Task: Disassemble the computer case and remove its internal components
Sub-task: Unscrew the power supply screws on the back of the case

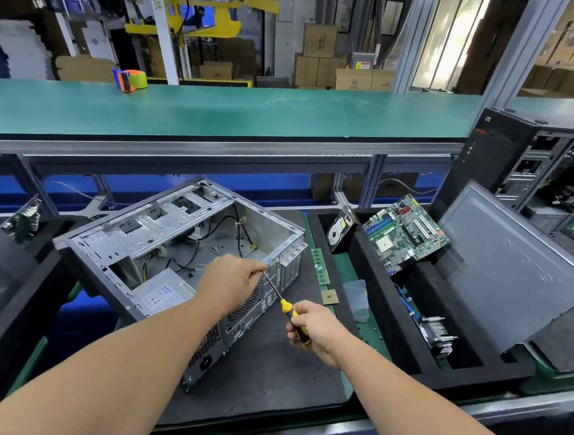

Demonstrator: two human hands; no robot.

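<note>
Head view: open grey steel computer case [187, 244] lies on its side on the dark mat, grey power supply box [163, 293] inside. Right hand [318, 329] grips yellow-black screwdriver [291, 315]; left hand [230, 281] pinches its shaft at the rear rim. Risk: tip slips, cams out the screw or jabs fingers. Screw head itself hidden behind left hand.

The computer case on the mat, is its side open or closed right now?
Open. The computer case lies with its side panel off, so the bare metal floor, loose cables and the power supply inside are exposed.
</note>
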